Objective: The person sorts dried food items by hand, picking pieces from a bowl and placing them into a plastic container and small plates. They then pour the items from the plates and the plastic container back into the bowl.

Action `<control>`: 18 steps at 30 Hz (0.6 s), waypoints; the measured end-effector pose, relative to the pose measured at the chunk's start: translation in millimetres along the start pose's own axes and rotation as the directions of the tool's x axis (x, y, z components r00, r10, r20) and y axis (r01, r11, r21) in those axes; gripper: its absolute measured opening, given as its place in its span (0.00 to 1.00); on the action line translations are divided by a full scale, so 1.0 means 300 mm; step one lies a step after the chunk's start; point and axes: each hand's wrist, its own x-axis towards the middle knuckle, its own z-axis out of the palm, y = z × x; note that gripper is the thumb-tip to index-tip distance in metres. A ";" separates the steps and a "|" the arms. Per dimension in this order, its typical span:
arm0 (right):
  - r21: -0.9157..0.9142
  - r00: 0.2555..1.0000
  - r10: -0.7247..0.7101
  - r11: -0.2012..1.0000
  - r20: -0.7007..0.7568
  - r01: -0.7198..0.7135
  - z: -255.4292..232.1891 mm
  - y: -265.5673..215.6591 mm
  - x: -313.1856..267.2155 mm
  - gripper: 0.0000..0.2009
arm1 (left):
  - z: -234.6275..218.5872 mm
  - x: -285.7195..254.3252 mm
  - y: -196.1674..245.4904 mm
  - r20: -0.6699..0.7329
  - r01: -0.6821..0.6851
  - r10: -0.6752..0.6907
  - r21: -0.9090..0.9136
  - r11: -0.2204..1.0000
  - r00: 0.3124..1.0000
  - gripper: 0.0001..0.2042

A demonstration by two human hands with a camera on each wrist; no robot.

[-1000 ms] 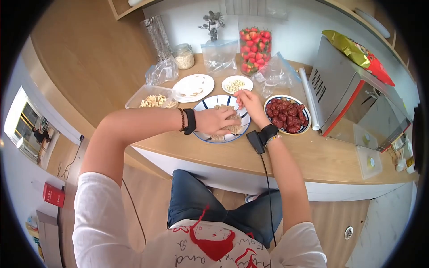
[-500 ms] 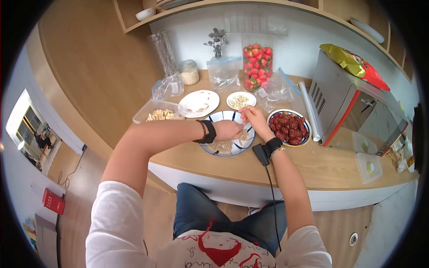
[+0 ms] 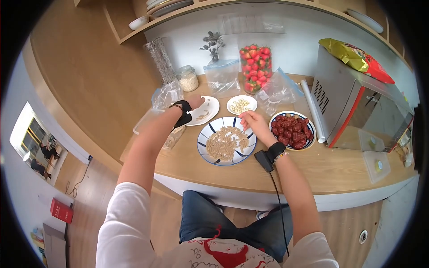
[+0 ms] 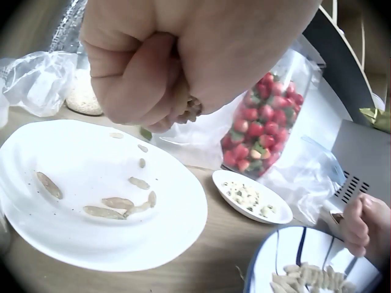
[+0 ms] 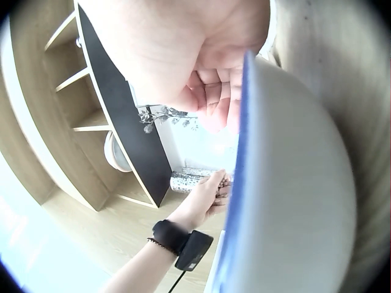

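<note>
My left hand [image 3: 195, 102] is over the white plate [image 3: 213, 105], its fingers curled around small pale-brown pieces [image 4: 194, 108] whose ends poke out. Several slender tan pieces [image 4: 102, 212] lie scattered on that plate. In front of me, a blue-striped bowl [image 3: 202, 132] has many similar pieces [image 3: 222, 145] spread over its bottom. My right hand [image 3: 257, 126] is at the bowl's right rim, fingers loosely bent, with nothing seen in them in the right wrist view.
A small dish [image 3: 230, 107] of pale kernels stands behind the bowl, and dark red dates [image 3: 292, 130] fill another bowl at right. Behind are a bag of strawberries [image 3: 256, 69], plastic bags [image 3: 222, 78] and a jar [image 3: 187, 79]. A microwave [image 3: 348, 102] stands at right.
My left hand has left the striped bowl and moved left and away from me to the white plate, uncovering the tan pieces, now spread out. My right hand has stayed at the bowl's rim.
</note>
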 end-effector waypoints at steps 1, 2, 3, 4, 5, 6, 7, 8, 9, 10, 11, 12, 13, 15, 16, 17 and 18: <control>0.014 1.000 -0.008 1.000 -0.008 0.008 -0.001 -0.005 0.003 0.11 | 0.024 0.037 -0.025 -0.021 -0.068 0.071 0.124 0.990 0.997 0.22; 0.027 1.000 -0.010 1.000 -0.016 0.010 0.005 -0.005 0.002 0.11 | 0.058 0.070 -0.052 -0.030 -0.131 0.142 0.243 0.961 0.989 0.22; 0.038 1.000 -0.006 0.999 -0.022 0.006 0.006 -0.001 -0.005 0.11 | 0.067 0.085 -0.064 0.002 -0.152 0.156 0.232 0.961 0.988 0.23; 0.032 1.000 0.006 0.999 -0.022 -0.006 0.002 0.000 -0.010 0.12 | 0.076 0.111 -0.063 0.090 -0.183 0.164 0.295 0.938 0.982 0.23; 0.027 1.000 0.014 1.000 -0.019 -0.014 0.001 -0.002 -0.007 0.12 | 0.075 0.137 -0.069 0.173 -0.217 0.164 0.356 0.909 0.971 0.24; 0.024 1.000 0.020 1.000 -0.015 -0.020 0.001 0.001 -0.003 0.12 | 0.057 0.131 -0.057 0.254 -0.252 0.154 0.415 0.874 0.955 0.24; 0.023 1.000 0.009 1.000 -0.013 -0.009 0.001 0.005 0.000 0.12 | 0.030 0.092 -0.016 0.212 -0.091 0.037 0.252 0.963 0.977 0.23; 0.045 1.000 0.015 0.999 -0.025 -0.013 0.004 0.011 0.002 0.12 | 0.034 0.116 -0.034 0.196 -0.027 -0.009 0.184 0.983 0.981 0.23; 0.066 0.999 0.021 0.998 -0.037 -0.019 0.006 0.011 0.000 0.12 | 0.031 0.142 -0.047 0.182 0.038 -0.058 0.112 0.993 0.982 0.23; 0.083 0.998 0.028 0.996 -0.049 -0.023 0.005 0.008 -0.001 0.12 | 0.027 0.167 -0.061 0.171 0.100 -0.105 0.037 0.994 0.980 0.22; 0.090 0.998 0.028 0.996 -0.059 -0.023 0.004 0.007 0.000 0.12 | 0.016 0.191 -0.080 0.155 0.080 -0.086 0.047 0.996 0.984 0.21; 0.096 0.997 0.028 0.995 -0.069 -0.021 0.004 0.009 0.001 0.11 | 0.005 0.191 -0.075 0.121 0.041 -0.058 0.139 0.989 0.991 0.20; 0.104 0.996 0.027 0.994 -0.080 -0.018 0.003 0.009 0.003 0.11 | -0.007 0.191 -0.070 0.089 0.006 -0.027 0.232 0.973 0.996 0.19; 0.093 0.994 0.048 0.995 -0.093 -0.040 0.001 0.007 0.002 0.11 | 0.014 0.247 -0.119 0.030 -0.180 0.182 0.357 0.917 0.983 0.16; 0.089 0.994 0.055 0.995 -0.100 -0.046 0.004 0.003 0.003 0.11 | 0.070 0.340 -0.217 0.005 -0.325 0.352 0.395 0.859 0.936 0.15; 0.071 0.993 0.054 0.996 -0.106 -0.046 0.008 -0.004 0.000 0.11 | 0.090 0.397 -0.275 -0.010 -0.456 0.512 0.438 0.774 0.859 0.13; 0.070 0.993 0.055 0.996 -0.108 -0.047 0.011 -0.006 0.001 0.11 | 0.078 0.370 -0.249 -0.036 -0.395 0.442 0.387 0.833 0.896 0.14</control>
